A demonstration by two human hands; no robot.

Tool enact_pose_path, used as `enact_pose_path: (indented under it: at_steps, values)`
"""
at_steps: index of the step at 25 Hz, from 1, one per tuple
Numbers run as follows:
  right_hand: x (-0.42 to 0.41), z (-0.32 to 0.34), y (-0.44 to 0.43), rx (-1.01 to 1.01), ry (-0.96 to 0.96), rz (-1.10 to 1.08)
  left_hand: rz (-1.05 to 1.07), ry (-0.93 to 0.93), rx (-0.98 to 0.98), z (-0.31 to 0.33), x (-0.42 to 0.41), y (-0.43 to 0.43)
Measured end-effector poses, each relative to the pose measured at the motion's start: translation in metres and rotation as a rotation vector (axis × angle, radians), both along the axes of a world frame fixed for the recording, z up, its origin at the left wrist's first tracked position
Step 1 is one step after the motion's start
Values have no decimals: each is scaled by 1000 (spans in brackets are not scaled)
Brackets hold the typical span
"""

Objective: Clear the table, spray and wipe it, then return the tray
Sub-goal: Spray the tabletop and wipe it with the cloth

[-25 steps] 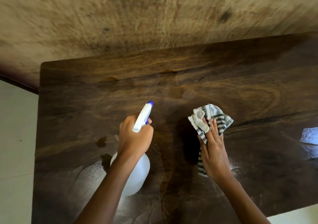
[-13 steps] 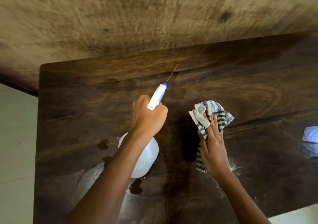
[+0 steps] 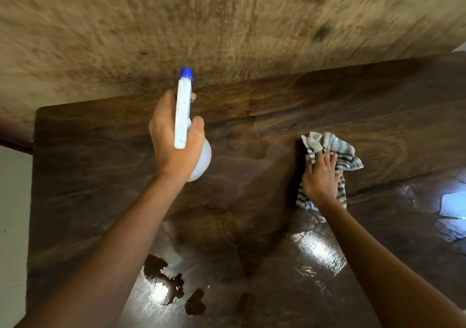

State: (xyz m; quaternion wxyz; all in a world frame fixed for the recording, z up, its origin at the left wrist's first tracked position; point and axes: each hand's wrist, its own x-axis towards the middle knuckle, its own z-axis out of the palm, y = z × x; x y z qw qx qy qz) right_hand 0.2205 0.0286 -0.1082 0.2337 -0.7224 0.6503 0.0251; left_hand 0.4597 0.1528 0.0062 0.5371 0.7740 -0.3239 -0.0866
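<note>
Left hand [image 3: 174, 143] wrapped round sprayer [image 3: 183, 116], held above table [image 3: 100, 176]. Right hand [image 3: 320, 176] flat, fingers straight, pressing cloth [image 3: 345, 153] onto table.

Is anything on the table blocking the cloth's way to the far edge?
Nothing visible: bare wood lies between the cloth under the right hand and the table's far edge. Left hand holds the spray bottle aside.

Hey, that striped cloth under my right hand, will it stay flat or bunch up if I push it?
Probably floppy: the striped cloth is crumpled in folds ahead of the right hand, so it would likely bunch rather than stay flat. The table looks wet and glossy near you, so it may soak up liquid and drag.
</note>
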Motion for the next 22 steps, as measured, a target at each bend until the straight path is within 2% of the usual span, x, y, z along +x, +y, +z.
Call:
enact_pose_path:
  at_steps: [2, 4, 6, 9, 11, 14, 16, 18, 20, 22]
  values:
    - [35, -4, -18, 6, 69, 10, 40, -42, -24, -7, 9, -10]
    - [66, -7, -18, -19, 76, 126, 121, -53, -64, -17, 13, -19]
    - [76, -12, 5, -101, 63, 354, 172, -56, -112, -27, 12, -25]
    - [41, -22, 64, -205, 37, 655, 170, -99, -130, -37, 10, -25]
    - [0, -24, 76, -176, 63, 624, 169, -161, -127, -42, 9, -26]
    - [-28, -20, 27, -130, 137, 409, 151, -224, -166, -50, 9, -34]
    - [-5, -17, -26, -100, 181, 223, 154, -294, -203, -57, 10, -35]
    - [39, -17, -76, -104, 183, 133, 161, -308, -233, -61, 10, -32]
    - [84, -16, -104, -98, 153, 173, 156, -291, -252, -62, 10, -32]
    - [113, -17, -100, -118, 137, 356, 162, -308, -254, -61, 13, -35]
